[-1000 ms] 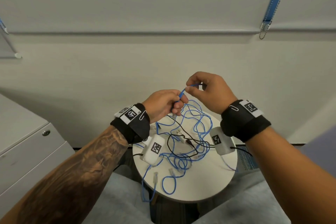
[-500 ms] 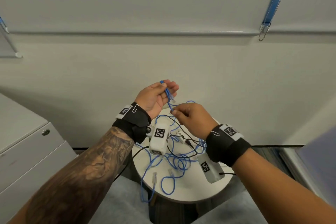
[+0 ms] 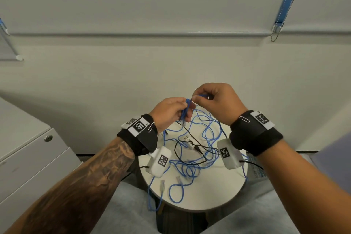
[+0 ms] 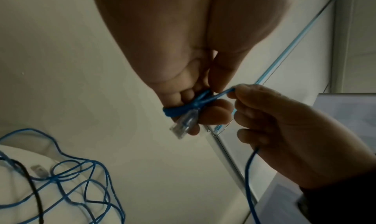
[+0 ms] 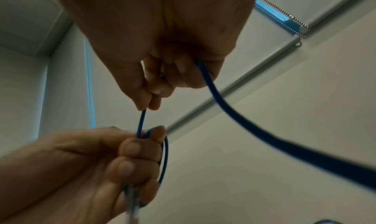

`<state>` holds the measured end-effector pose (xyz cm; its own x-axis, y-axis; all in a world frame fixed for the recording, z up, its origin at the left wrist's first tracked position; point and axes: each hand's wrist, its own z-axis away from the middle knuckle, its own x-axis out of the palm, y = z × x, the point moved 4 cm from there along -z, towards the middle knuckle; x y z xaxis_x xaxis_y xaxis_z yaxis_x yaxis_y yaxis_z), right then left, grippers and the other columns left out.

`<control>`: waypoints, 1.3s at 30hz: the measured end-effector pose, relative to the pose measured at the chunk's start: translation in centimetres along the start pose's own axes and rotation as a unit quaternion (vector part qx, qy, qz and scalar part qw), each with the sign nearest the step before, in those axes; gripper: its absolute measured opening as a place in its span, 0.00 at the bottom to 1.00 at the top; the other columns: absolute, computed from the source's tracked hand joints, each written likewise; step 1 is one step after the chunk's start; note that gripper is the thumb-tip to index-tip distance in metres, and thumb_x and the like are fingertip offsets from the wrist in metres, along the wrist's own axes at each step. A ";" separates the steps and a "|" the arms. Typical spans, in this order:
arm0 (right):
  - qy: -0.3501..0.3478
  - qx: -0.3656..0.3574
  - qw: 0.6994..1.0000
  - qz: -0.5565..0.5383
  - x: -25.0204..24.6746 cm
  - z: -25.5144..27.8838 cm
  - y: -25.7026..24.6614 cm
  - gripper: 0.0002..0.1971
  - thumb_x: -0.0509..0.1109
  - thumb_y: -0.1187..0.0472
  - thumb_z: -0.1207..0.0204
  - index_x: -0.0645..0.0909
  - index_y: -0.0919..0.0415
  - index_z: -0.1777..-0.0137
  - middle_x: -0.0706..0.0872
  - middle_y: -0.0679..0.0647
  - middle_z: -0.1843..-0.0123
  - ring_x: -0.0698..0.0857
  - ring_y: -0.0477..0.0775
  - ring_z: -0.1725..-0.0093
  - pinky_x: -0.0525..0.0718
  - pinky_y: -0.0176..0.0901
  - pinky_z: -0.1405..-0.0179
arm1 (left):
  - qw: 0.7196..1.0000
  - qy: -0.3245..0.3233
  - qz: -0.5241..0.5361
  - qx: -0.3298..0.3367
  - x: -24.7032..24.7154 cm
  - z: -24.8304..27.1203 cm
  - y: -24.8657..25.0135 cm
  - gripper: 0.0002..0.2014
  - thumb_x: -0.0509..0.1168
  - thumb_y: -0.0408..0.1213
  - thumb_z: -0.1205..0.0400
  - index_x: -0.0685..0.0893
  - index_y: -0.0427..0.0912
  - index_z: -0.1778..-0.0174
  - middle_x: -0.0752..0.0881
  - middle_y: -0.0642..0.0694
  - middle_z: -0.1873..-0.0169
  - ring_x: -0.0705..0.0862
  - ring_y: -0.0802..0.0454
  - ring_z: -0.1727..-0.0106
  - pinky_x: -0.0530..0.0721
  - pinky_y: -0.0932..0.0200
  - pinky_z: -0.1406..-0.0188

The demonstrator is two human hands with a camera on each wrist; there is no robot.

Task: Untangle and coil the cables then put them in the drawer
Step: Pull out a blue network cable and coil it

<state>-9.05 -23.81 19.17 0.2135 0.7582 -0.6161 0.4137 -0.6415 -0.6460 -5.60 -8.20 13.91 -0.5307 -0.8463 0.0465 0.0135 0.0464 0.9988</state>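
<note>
A thin blue network cable [image 3: 206, 133] lies tangled with a black cable [image 3: 191, 150] on the small round white table [image 3: 224, 194]. My left hand [image 3: 171, 111] holds a few small loops of the blue cable [image 4: 183, 109] wound around its fingers, with the clear plug [image 4: 184, 124] hanging below. My right hand [image 3: 212, 100] pinches the same blue cable [image 5: 142, 119] just beside the left hand, and the strand runs on through its palm [image 5: 223, 105] down toward the tangle. Both hands hover above the table's far edge.
A grey drawer cabinet with a lock [image 3: 48, 138] stands at the left, its drawers closed. Loose clear plugs [image 3: 162, 186] and blue loops lie near the table's front edge, one strand hanging over it. A white wall and a window blind chain [image 3: 274, 36] are behind.
My right hand rose from below the left hand to level with it on its right, carrying the blue strand up. The left hand dropped slightly and keeps its loops.
</note>
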 end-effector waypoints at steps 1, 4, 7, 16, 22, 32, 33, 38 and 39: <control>0.001 -0.002 1.000 0.008 0.1 -0.1 0.2 0.03 0.75 0.59 0.22 0.90 0.54 0.57 0.88 0.42 0.66 0.82 0.36 0.65 0.73 0.25 0.64 | 1.000 -0.012 0.005 -0.007 0.3 0.3 0.0 0.15 0.49 0.26 0.12 0.83 0.30 0.47 0.82 0.39 0.68 0.82 0.46 0.65 0.83 0.53 0.55; 0.009 0.008 1.000 0.002 0.5 -0.3 1.1 0.03 0.76 0.56 0.22 0.91 0.52 0.55 0.90 0.46 0.62 0.83 0.40 0.63 0.76 0.28 0.62 | 0.998 -0.035 0.036 -0.022 0.6 0.9 0.2 0.15 0.48 0.24 0.14 0.80 0.24 0.43 0.80 0.39 0.68 0.80 0.47 0.66 0.82 0.53 0.57; 0.016 0.045 0.996 -0.071 1.2 -0.3 2.2 0.04 0.75 0.56 0.21 0.91 0.52 0.53 0.91 0.49 0.59 0.86 0.50 0.59 0.81 0.36 0.58 | 0.996 -0.048 0.074 -0.023 0.6 1.0 0.4 0.13 0.49 0.25 0.13 0.79 0.27 0.43 0.78 0.43 0.68 0.78 0.50 0.68 0.82 0.52 0.54; -0.033 0.155 0.976 -0.150 6.5 2.3 3.5 0.15 0.64 0.53 0.13 0.89 0.52 0.58 0.82 0.51 0.73 0.74 0.47 0.76 0.76 0.41 0.77 | 0.938 -0.010 0.348 0.008 -0.3 0.4 1.0 0.12 0.51 0.28 0.13 0.80 0.34 0.47 0.82 0.46 0.64 0.84 0.53 0.63 0.87 0.54 0.47; -0.087 0.057 0.994 0.025 7.7 3.6 2.2 0.18 0.61 0.52 0.12 0.82 0.58 0.61 0.77 0.52 0.72 0.74 0.51 0.70 0.75 0.49 0.64 | 0.927 0.130 0.351 0.018 -2.4 -0.9 -0.8 0.12 0.51 0.27 0.11 0.80 0.33 0.47 0.86 0.40 0.54 0.91 0.52 0.56 0.88 0.54 0.47; -0.154 0.010 0.988 0.017 3.8 3.3 -0.8 0.12 0.70 0.59 0.19 0.81 0.59 0.64 0.74 0.44 0.75 0.71 0.44 0.74 0.70 0.37 0.70 | 0.983 0.169 0.006 0.070 -1.3 -0.3 -0.7 0.09 0.59 0.24 0.14 0.85 0.31 0.48 0.88 0.41 0.60 0.90 0.51 0.61 0.87 0.61 0.57; -0.148 0.008 0.989 0.011 3.1 3.0 -0.9 0.10 0.71 0.60 0.20 0.84 0.59 0.63 0.78 0.45 0.73 0.73 0.45 0.74 0.73 0.39 0.69 | 0.986 0.144 -0.040 0.067 -0.8 -0.2 -0.7 0.09 0.60 0.24 0.15 0.86 0.33 0.48 0.88 0.43 0.60 0.88 0.52 0.61 0.86 0.61 0.57; -0.080 0.004 0.997 -0.012 0.2 1.1 0.0 0.02 0.77 0.61 0.24 0.89 0.53 0.58 0.89 0.50 0.67 0.82 0.46 0.69 0.79 0.38 0.66 | 1.000 -0.004 0.022 0.001 1.1 0.9 -0.4 0.14 0.52 0.29 0.11 0.81 0.28 0.49 0.82 0.37 0.67 0.82 0.43 0.67 0.84 0.53 0.60; -0.064 0.007 0.998 -0.026 -0.1 0.8 0.3 0.02 0.78 0.61 0.25 0.88 0.53 0.57 0.89 0.48 0.66 0.82 0.45 0.69 0.79 0.36 0.66 | 0.999 -0.019 0.041 -0.008 1.4 1.2 -0.2 0.14 0.50 0.29 0.11 0.81 0.28 0.49 0.80 0.37 0.68 0.80 0.43 0.67 0.83 0.52 0.59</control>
<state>-9.71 -24.15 18.69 0.0760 0.7700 -0.6336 0.4082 -0.6037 -0.6847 -7.31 -8.76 13.79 -0.5590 -0.8191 0.1288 0.0714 0.1071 0.9917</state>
